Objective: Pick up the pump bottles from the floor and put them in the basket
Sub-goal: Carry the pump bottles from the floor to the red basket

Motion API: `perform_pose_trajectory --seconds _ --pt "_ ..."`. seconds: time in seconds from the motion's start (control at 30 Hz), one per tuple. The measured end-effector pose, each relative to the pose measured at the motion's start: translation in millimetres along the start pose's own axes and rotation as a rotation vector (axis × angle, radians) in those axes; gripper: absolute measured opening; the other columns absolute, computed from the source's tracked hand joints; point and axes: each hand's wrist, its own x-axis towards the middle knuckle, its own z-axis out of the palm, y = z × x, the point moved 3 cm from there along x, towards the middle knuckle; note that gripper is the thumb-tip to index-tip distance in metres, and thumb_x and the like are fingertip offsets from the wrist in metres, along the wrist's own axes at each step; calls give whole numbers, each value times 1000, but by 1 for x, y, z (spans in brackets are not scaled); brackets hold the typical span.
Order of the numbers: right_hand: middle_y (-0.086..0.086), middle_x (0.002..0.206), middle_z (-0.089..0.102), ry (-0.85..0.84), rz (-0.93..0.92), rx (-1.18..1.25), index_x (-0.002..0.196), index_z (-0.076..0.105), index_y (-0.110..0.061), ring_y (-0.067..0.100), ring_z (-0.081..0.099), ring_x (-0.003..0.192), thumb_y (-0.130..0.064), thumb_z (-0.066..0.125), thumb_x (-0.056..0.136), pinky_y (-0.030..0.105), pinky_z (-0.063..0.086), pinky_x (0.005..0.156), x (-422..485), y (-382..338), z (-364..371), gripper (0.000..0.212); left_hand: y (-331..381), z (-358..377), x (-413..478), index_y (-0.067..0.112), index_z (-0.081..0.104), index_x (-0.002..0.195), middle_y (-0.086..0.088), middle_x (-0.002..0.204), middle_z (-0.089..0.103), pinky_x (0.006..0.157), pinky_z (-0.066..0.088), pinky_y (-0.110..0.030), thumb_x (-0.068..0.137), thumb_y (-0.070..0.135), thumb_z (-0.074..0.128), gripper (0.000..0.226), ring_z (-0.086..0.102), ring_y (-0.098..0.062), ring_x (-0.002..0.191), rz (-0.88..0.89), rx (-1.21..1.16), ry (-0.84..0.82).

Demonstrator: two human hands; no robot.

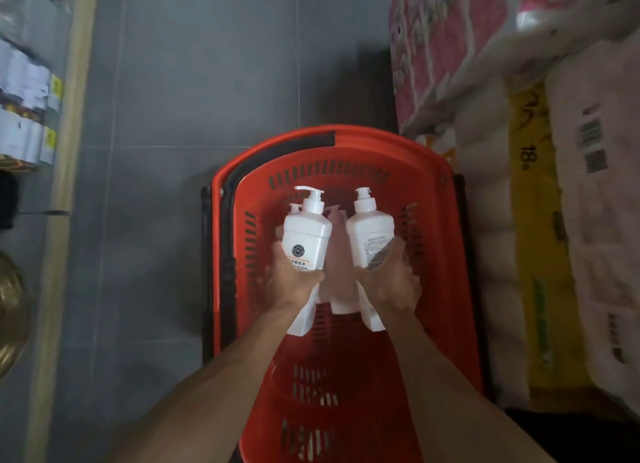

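A red plastic basket (433,199) with a black handle stands on the grey floor below me. My left hand (294,279) grips a white pump bottle (306,234) by its base, label facing up, over the basket. My right hand (389,275) grips a second white pump bottle (369,234) the same way, beside the first. Both pumps point away from me. Several more white bottles (337,289) lie on the basket's bottom under my hands, partly hidden.
Stacked packs of paper rolls (519,220) in pink, white and yellow wrapping press against the basket's right side. A shelf edge (65,185) with goods runs along the left. Grey tiled floor (194,82) lies open between shelf and basket.
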Motion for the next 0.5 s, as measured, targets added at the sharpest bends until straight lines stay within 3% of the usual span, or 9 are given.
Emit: perform_pose_trajectory --seconds 0.13,0.37,0.5 --pt "9 121 61 -18 36 9 140 36 -18 36 64 104 -39 84 67 37 48 79 22 17 18 89 -6 21 24 23 46 116 5 97 58 71 36 -27 63 27 85 66 56 -21 85 -13 -4 -19" --pt "11 127 59 -45 65 41 143 32 -19 37 63 109 -33 86 67 41 52 85 49 24 42 94 -14 49 50 28 42 121 5 110 61 83 47 -36 58 39 83 76 62 -29 99 -96 42 -15" --pt "8 130 57 -53 57 -8 143 31 -19 37 62 111 -34 83 71 38 47 83 56 22 52 90 -15 62 59 24 39 130 0 121 60 86 48 -38 61 40 83 83 61 -33 107 -120 37 31"
